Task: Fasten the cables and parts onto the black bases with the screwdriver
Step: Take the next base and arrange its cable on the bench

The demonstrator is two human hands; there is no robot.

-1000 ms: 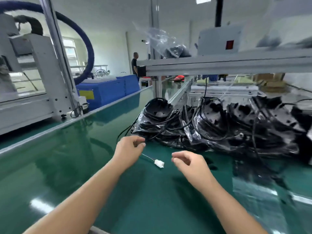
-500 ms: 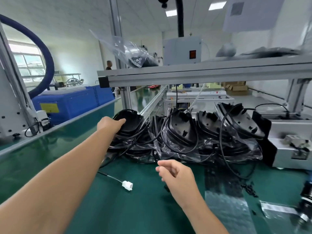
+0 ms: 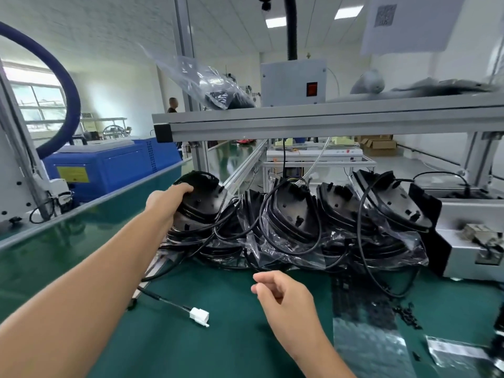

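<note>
Stacks of black bases [image 3: 289, 214] with black cables looped over them lie in clear plastic across the back of the green table [image 3: 81, 255]. My left hand [image 3: 166, 200] reaches to the leftmost stack and grips the rim of the top black base [image 3: 203, 195]. My right hand [image 3: 283, 298] hovers over the table in front of the stacks, fingers loosely curled, holding nothing. A black cable with a white connector [image 3: 199, 315] lies on the table between my arms. No screwdriver is in sight.
A grey metal fixture [image 3: 474, 241] stands at the right. Small black screws [image 3: 406, 316] and clear plastic bags [image 3: 365, 342] lie at the front right. An aluminium shelf frame [image 3: 300, 121] crosses overhead. A blue machine [image 3: 109, 167] stands beyond the table's left edge; a person stands far back.
My left hand let go of the cable with the white connector, reached forward and took hold of the top base on the leftmost stack. My view swung right.
</note>
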